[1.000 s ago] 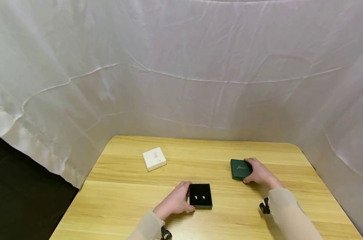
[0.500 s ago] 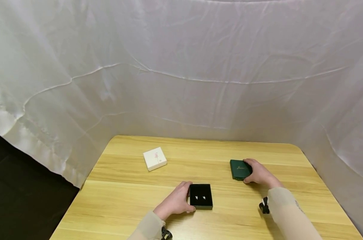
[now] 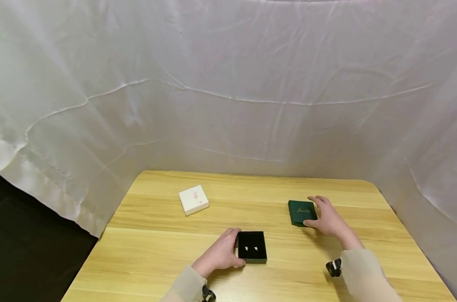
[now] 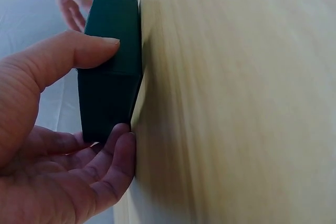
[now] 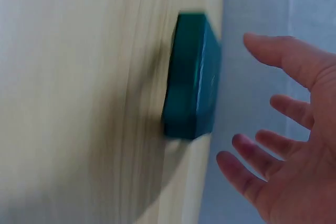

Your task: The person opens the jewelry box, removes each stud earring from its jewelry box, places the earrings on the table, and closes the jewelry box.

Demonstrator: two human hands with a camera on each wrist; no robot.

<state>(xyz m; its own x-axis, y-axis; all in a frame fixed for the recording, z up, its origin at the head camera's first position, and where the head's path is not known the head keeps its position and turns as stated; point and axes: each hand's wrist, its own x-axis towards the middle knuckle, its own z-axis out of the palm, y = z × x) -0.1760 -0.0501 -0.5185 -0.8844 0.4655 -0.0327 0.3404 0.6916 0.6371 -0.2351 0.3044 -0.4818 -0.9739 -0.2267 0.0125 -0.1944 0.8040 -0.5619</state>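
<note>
My left hand (image 3: 222, 251) grips the left side of a dark green jewelry box base (image 3: 252, 261), thumb at the near side and fingers round the far side. Two small silvery star-shaped earrings (image 3: 251, 248) sit on its black lining. In the left wrist view the thumb lies along one wall of the box base (image 4: 118, 51). My right hand (image 3: 328, 218) hovers over the right edge of the green lid (image 3: 300, 211), marked "Jewelry" in gold. The right wrist view shows its fingers spread and apart from the lid (image 5: 189, 77), which lies on the table.
A white box (image 3: 194, 200) with a pink flower print lies at the back left of the wooden table (image 3: 157, 260). A pale cloth curtain (image 3: 228, 126) surrounds the table's back and sides. Black fabric (image 3: 24, 243) hangs at the left.
My right hand has let go of the green lid and lifted a little off it, its fingers spreading. The left hand and its box base stay where they were.
</note>
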